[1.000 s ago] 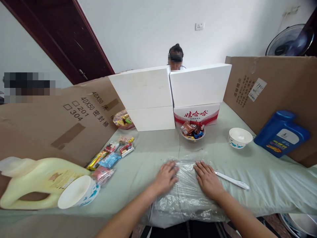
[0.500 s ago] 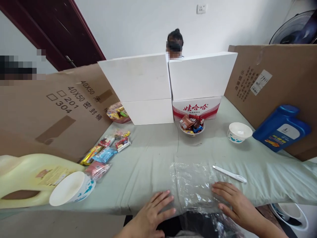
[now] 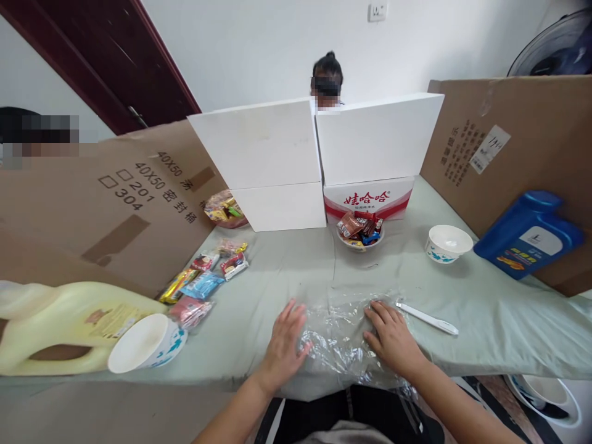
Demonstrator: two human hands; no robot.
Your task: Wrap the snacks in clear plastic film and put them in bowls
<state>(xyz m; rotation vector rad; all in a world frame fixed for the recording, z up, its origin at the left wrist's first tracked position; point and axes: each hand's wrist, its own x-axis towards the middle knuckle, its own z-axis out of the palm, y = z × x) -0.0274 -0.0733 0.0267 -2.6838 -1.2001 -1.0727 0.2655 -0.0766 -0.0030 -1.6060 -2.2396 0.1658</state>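
Observation:
A crinkled clear plastic bag (image 3: pixel 335 336) lies on the cloth-covered table, its near end hanging over the front edge. My left hand (image 3: pixel 287 339) is open at the bag's left side, with the fingers pointing forward and the thumb near the plastic. On the right part of the bag, my right hand (image 3: pixel 391 336) rests with its fingers spread and slightly bent; it is open. Just beyond that hand lies a white utility knife (image 3: pixel 428 318). Farther back, a bowl of wrapped snacks (image 3: pixel 361 233) stands before a white box with red print (image 3: pixel 370 197).
To the left are wrapped snacks (image 3: pixel 203 285), a paper bowl (image 3: pixel 145 344) on its side and a yellow jug (image 3: pixel 87 314). At right are another paper bowl (image 3: pixel 448 245) and a blue bottle (image 3: pixel 530 234). White panels (image 3: pixel 277 154) stand behind; a person (image 3: pixel 329 61) is beyond them.
Both hands have moved forward on the table, the right one also leftward. The plastic bag has been pushed away from the front edge and is more crumpled. The view has shifted slightly.

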